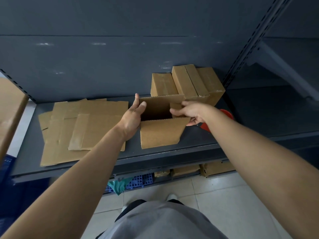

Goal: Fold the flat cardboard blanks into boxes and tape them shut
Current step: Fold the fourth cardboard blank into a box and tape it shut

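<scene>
An opened-up cardboard box [160, 133] stands on the grey shelf [198, 140], its top open and dark inside. My left hand [133, 116] grips its left wall, thumb at the far corner. My right hand [187, 112] presses the right side flap inward, fingers over the opening. A pile of flat cardboard blanks [82, 128] lies to the left of the box. Behind it stand taped boxes [188, 83] against the back panel. A red tape dispenser [224, 118] lies right of the box, mostly hidden by my right forearm.
The shelf's dark back panel [103, 66] rises close behind. A slotted upright [250, 49] stands at the right, and a large cardboard sheet [10, 107] leans at the left. Below the shelf are boxes [214, 169] and a blue crate [138, 181]. Tiled floor lies underfoot.
</scene>
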Motion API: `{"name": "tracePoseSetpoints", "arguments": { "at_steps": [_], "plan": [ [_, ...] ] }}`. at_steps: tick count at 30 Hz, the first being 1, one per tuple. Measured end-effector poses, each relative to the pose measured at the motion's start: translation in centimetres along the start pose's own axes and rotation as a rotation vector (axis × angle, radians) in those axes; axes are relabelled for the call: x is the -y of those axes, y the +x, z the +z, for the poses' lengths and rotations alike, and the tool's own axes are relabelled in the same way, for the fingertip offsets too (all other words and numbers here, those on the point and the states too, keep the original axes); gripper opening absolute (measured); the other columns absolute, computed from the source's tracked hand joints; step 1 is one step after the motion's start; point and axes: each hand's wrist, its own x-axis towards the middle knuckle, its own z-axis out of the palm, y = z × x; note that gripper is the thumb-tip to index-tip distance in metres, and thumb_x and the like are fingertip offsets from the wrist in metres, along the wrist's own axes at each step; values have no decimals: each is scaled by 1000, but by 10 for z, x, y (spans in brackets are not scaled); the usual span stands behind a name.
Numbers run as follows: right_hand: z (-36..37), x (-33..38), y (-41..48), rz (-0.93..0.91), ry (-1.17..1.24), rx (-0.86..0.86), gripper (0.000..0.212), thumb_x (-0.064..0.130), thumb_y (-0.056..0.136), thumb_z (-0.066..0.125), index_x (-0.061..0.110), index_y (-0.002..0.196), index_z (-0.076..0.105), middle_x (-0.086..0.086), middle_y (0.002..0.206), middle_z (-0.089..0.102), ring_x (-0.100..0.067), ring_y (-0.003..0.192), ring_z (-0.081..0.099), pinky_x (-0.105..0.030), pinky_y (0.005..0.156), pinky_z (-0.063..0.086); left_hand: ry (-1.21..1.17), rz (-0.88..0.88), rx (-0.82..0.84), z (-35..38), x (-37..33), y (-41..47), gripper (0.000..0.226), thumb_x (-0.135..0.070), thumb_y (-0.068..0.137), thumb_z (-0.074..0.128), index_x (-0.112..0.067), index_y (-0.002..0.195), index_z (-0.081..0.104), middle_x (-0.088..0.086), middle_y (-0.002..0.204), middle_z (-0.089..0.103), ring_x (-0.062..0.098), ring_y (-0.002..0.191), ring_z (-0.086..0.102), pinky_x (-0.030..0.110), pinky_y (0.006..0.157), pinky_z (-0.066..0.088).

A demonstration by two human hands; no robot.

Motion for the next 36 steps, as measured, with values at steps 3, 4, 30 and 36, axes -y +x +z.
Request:
{"name": "tracePoseSetpoints", "arguments": {
  "at_steps": [3, 4, 30, 36],
  "plan": [
    [3, 0, -1, -10, -7, -23, 85, 36, 84, 71, 24, 151, 20, -4, 121, 53, -15, 90, 62, -25, 56, 53, -118, -11, 52, -3, 11, 1, 64, -56, 95, 38, -37, 151, 13, 1, 152, 32, 21, 139, 31, 45, 116, 23],
    [4, 1, -2, -17, -17, -33, 84, 35, 85, 70, 24, 151, 20, -4, 121, 53, -14, 87, 61, -24, 54, 52, -188, -25, 54, -4, 16, 1, 65, -58, 93, 41, -35, 150, 20, 2, 149, 38, 22, 136, 37, 46, 115, 27],
    [3, 2, -5, -64, -61, 12, 59, 26, 92, 63, 11, 143, 36, -2, 101, 58, -16, 86, 61, -33, 66, 57, -66, -201, 57, -5, 7, 13, 63, -13, 91, 62, -34, 138, 27, 8, 118, 51, 20, 99, 57, 37, 75, 53],
    [1, -11, -2, 21, 293, 143, 85, 68, 82, 48, 28, 151, 18, -13, 155, 24, -34, 136, 36, -57, 102, 41, -7, -148, 72, -7, 16, 17, 75, -11, 88, 64, -33, 144, 19, 11, 127, 46, 25, 111, 52, 37, 77, 53]
  ]
}}
